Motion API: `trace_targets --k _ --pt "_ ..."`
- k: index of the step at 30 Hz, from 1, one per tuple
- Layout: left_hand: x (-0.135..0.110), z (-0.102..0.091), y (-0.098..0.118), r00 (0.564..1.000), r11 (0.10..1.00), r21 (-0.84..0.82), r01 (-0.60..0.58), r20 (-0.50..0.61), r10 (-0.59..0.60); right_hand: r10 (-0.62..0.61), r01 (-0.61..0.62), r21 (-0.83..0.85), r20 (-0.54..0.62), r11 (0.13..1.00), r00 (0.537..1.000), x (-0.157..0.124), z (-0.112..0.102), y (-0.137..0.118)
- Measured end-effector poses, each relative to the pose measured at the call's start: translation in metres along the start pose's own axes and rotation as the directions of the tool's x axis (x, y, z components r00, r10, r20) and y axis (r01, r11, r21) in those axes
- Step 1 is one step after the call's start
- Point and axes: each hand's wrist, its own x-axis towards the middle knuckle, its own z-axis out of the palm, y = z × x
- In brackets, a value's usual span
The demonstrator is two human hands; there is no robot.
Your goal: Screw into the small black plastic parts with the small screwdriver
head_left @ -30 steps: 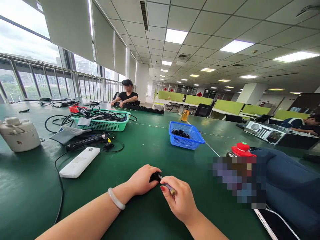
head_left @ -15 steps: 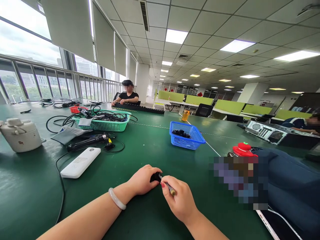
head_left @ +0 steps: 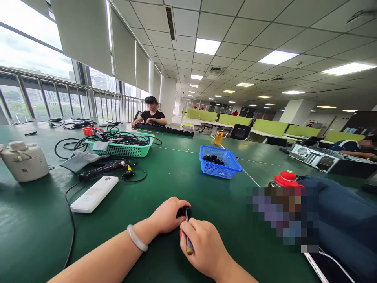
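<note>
My left hand (head_left: 167, 214), with a pale bangle at the wrist, is closed around a small black part (head_left: 181, 212) low over the green table. The fingers hide much of that part, so its kind is unclear. My right hand (head_left: 204, 244) grips a slim, pen-like metal tool (head_left: 189, 247) with a brass-coloured rear end. The tool's thin tip points away from me and meets the black part. Farther off, a blue basket (head_left: 221, 170) holds several small black pieces (head_left: 213, 159).
On the left lie a white power bank (head_left: 94, 194), a black cable and a green basket (head_left: 126, 150) of cords, beside a white jug (head_left: 25, 161). A red-lidded jar (head_left: 285, 179) and dark blue cloth (head_left: 341, 220) are at right. A person (head_left: 150, 114) sits across the table.
My right hand has shifted slightly left and toward me, turning the tool so it points more straight ahead. The left hand keeps its hold on the black part.
</note>
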Motion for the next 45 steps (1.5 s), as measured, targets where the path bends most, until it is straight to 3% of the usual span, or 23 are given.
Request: trace_targets --k 5,9,12,15,18,22,25,27,29,31,35,37,45 --pt "0.0 0.0 0.0 1.0 1.0 -0.004 0.013 0.004 -0.013 -0.071 0.08 -0.083 0.112 0.993 0.991 -0.005 0.016 -0.008" --pt "0.0 0.002 -0.001 1.0 1.0 -0.008 0.02 0.006 -0.02 -0.052 0.066 -0.126 0.111 0.99 0.992 -0.004 0.019 -0.012" --pt "0.001 0.001 -0.002 1.0 1.0 -0.006 0.026 0.012 -0.026 -0.013 0.016 -0.062 0.052 0.998 0.999 -0.002 0.013 -0.008" --pt "0.0 0.0 -0.001 1.0 1.0 -0.005 0.018 0.015 -0.018 0.099 -0.098 0.118 -0.001 0.988 0.995 0.0 0.003 0.0" --pt "0.0 0.0 -0.001 1.0 1.0 -0.005 -0.002 0.015 0.002 0.273 -0.262 0.343 0.018 0.902 0.962 0.001 -0.006 0.009" --pt "-0.001 0.0 -0.001 1.0 1.0 0.006 -0.03 0.007 0.03 0.483 -0.443 0.573 0.093 0.689 0.871 0.001 -0.007 0.018" --pt "-0.001 -0.001 0.0 0.999 0.999 -0.002 -0.038 0.009 0.038 0.557 -0.499 0.66 0.144 0.561 0.818 0.001 -0.003 0.023" --pt "-0.001 -0.001 0.001 0.999 1.0 0.0 -0.031 0.015 0.031 0.577 -0.513 0.682 0.161 0.521 0.801 0.002 -0.002 0.024" --pt "-0.001 -0.001 0.001 1.0 1.0 0.005 -0.022 0.016 0.022 0.574 -0.51 0.672 0.151 0.538 0.805 0.001 -0.002 0.024" --pt "-0.001 -0.001 0.0 1.0 1.0 0.007 -0.019 0.013 0.019 0.536 -0.485 0.622 0.12 0.615 0.835 0.001 -0.004 0.022" --pt "0.0 0.0 0.0 1.0 1.0 0.002 -0.012 0.014 0.012 0.34 -0.322 0.464 0.048 0.825 0.939 0.0 -0.007 0.013" --pt "0.0 0.0 0.0 1.0 1.0 -0.002 0.0 0.014 0.0 0.244 -0.232 0.394 0.021 0.889 0.97 0.0 -0.007 0.009" --pt "0.0 0.0 0.0 1.0 1.0 -0.002 -0.004 0.005 0.004 0.123 -0.1 0.305 -0.059 0.947 0.991 0.001 -0.005 0.004"
